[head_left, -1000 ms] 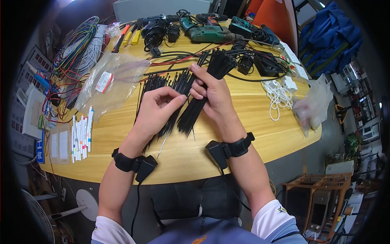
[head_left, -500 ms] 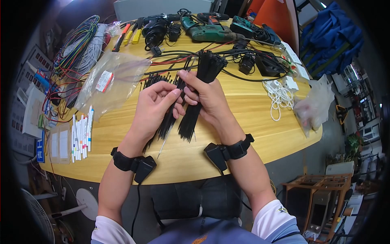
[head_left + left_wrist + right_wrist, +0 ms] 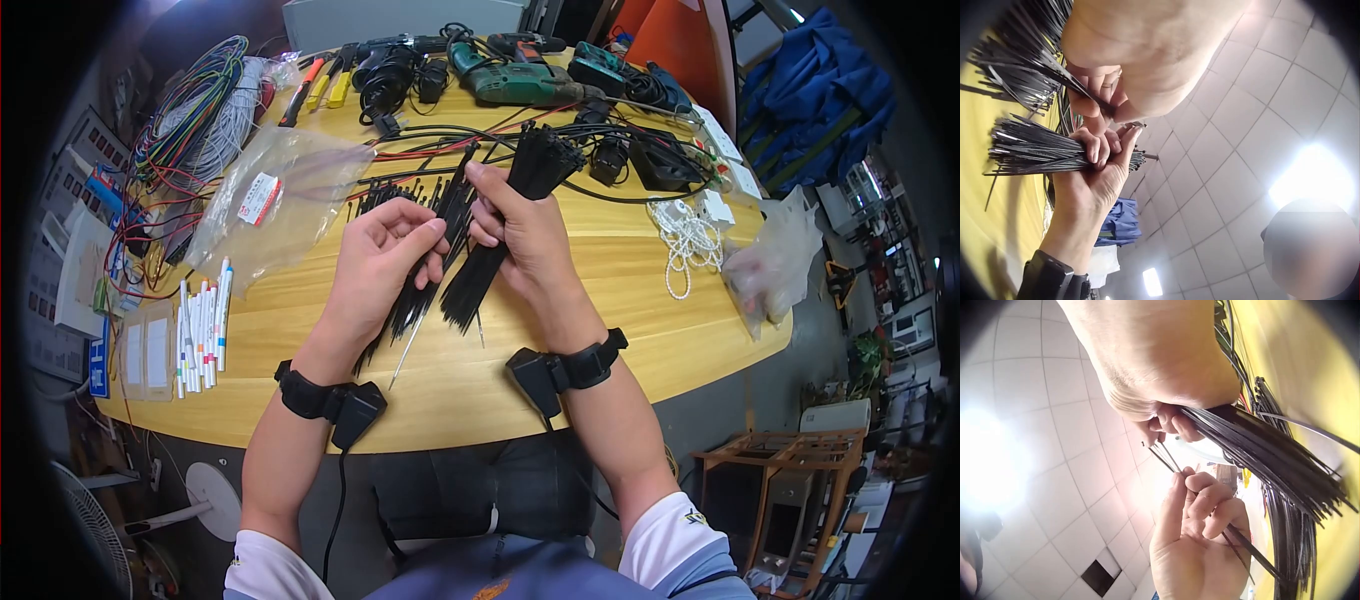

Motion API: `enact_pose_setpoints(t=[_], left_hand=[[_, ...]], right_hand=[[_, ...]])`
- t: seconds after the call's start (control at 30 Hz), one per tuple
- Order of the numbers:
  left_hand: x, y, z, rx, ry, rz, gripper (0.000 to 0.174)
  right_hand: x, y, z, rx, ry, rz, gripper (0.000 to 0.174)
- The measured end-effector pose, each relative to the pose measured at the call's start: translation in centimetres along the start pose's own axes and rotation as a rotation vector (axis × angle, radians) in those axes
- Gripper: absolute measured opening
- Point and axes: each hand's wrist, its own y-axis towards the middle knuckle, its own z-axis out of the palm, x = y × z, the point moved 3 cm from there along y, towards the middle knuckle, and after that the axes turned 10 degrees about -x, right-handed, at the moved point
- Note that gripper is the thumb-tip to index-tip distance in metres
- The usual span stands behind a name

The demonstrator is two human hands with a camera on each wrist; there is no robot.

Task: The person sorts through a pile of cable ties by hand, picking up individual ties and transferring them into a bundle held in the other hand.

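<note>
Black cable ties in a thick bundle [image 3: 545, 160] are gripped by the right hand [image 3: 532, 240], heads up and tails slanting down left. The left hand [image 3: 375, 265] pinches a few thin ties between thumb and fingers. In the right wrist view these thin ties [image 3: 1169, 460] run from the left hand [image 3: 1200, 550] up to the fingertips of the right hand [image 3: 1166, 356]. More ties [image 3: 395, 188] lie on the table behind and below the left hand. The left wrist view shows the bundle [image 3: 1041, 150] in the right fist, close beside the left fingers.
A clear plastic bag [image 3: 280, 195] and white markers [image 3: 205, 335] lie left, near coiled wires [image 3: 195, 120]. Power drills [image 3: 520, 82] and black cables are at the back. A white beaded cord [image 3: 685, 245] and a plastic bag [image 3: 770, 265] lie right.
Over the last half second, the right hand with its bundle has shifted slightly right, away from the left hand. The left hand's fingers are more curled than one second ago.
</note>
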Motion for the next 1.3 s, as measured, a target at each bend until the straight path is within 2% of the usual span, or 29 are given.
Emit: enact_pose_setpoints(t=[0.53, 1.3], left_hand=[[-0.06, -0.03, -0.03, -0.013, -0.072, -0.026, 0.012], [-0.17, -0.12, 0.05, 0.034, -0.046, -0.017, 0.014]], right_hand=[[0.09, -0.37, 0.52, 0.054, -0.166, 0.004, 0.023], [0.02, -0.34, 0.47, 0.079, -0.133, 0.005, 0.023]])
